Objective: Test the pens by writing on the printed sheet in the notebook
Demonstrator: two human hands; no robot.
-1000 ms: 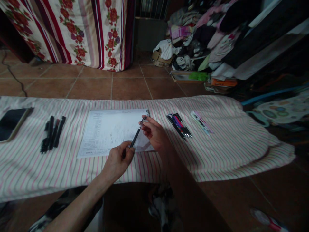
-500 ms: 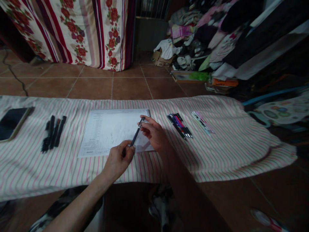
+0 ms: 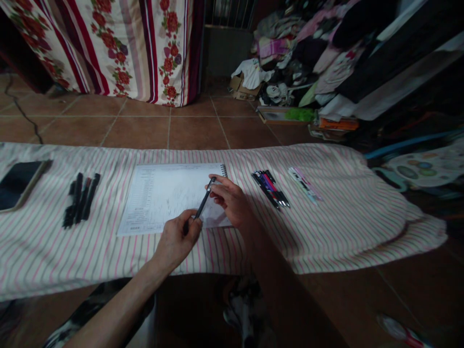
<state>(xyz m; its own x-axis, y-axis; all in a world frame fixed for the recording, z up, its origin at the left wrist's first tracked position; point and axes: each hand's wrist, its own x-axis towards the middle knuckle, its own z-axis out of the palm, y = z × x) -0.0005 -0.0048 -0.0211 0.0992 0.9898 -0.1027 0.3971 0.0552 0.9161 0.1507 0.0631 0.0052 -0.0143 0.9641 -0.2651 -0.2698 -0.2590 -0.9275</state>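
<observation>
A dark pen [image 3: 203,201] slants across the space between my hands, above a spiral notepad [image 3: 174,188] with faint marks on its page. My left hand [image 3: 180,233] is closed round the pen's lower end. At the upper end, the thumb and fingers of my right hand [image 3: 229,199] pinch the pen near its tip. To the left lie several black pens [image 3: 81,199] in a loose bunch. Right of the notepad rests a group of coloured and black pens [image 3: 270,188], and beyond them some pale pens [image 3: 305,183].
A striped cloth [image 3: 340,212] covers the long low surface. A phone [image 3: 21,182] lies at its left end. Past the tiled floor hang a flowered curtain [image 3: 137,48] and, at the right, a heap of clothes [image 3: 297,48]. A patterned chair [image 3: 424,164] stands far right.
Almost nothing differs. Both hands keep hold of the pen, and its upper end has shifted very slightly to the left with my right fingers.
</observation>
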